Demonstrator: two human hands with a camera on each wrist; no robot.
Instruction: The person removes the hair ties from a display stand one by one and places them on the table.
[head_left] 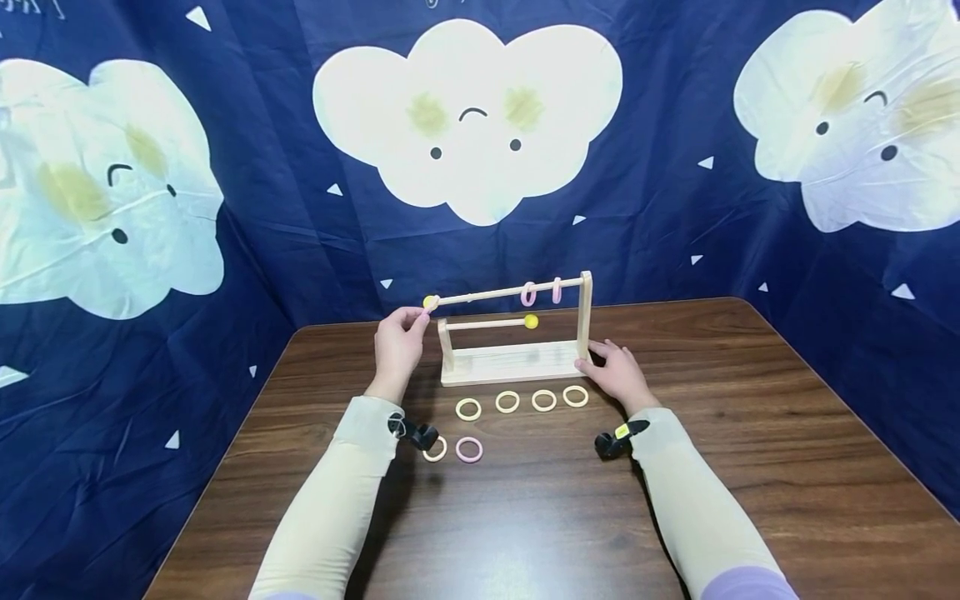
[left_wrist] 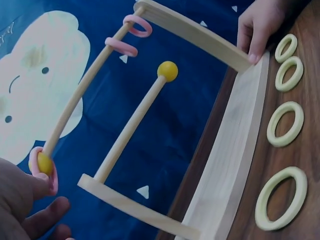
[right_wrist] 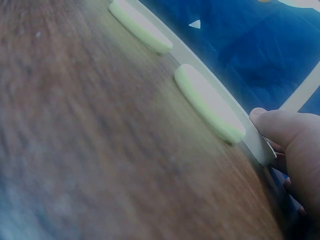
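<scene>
A wooden rack (head_left: 510, 362) stands on the table, with an upper rod (left_wrist: 80, 92) and a shorter lower rod, each tipped by a yellow ball (left_wrist: 168, 71). My left hand (head_left: 399, 343) pinches a pink ring (left_wrist: 53, 180) that is around the ball end of the upper rod. Two more pink rings (head_left: 528, 293) hang on that rod near the tall post. At the rack's right end my right hand (head_left: 617, 372) grips the base by the post's foot, thumb on the near side. Its other fingers are partly hidden behind the base.
Several pale yellow rings (head_left: 507, 402) lie in a row in front of the rack. Nearer me are a pink ring (head_left: 469, 450) and a pale ring (head_left: 435, 450), the latter partly covered by the left wrist camera. A blue cloud-print curtain (head_left: 285, 225) surrounds the wooden table (head_left: 525, 517).
</scene>
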